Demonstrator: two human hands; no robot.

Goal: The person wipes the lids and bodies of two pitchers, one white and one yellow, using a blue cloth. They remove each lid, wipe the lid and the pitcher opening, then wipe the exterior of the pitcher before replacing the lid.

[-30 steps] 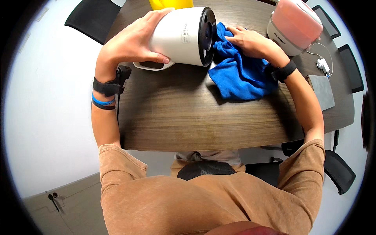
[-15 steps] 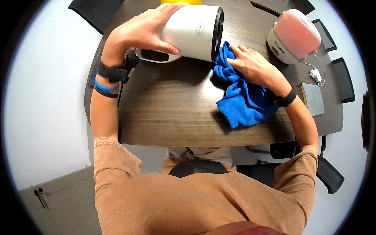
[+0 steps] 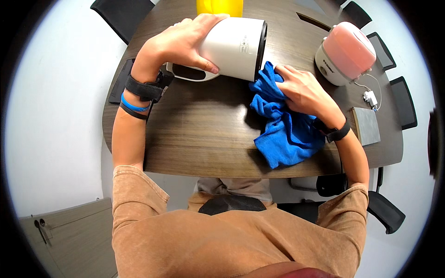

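A white electric kettle lies tipped on its side above the table, its black-rimmed end facing right. My left hand is wrapped over its body near the handle, thumb on the near side and fingers over the far side. My right hand grips a crumpled blue cloth at the lower part of the black rim. Some right fingertips are hidden behind the folds. The cloth's loose part drapes toward me onto the table. The kettle's inside does not show.
A pink-and-white small appliance stands at the right, with a white plug and cord beside it. Nearer lies a grey notebook. A yellow container is behind the kettle. Black chairs surround the brown table.
The whole view has shifted slightly, so the table's things sit lower in the picture. Both hands keep their holds on the kettle and cloth; the cloth's folds have changed a little.
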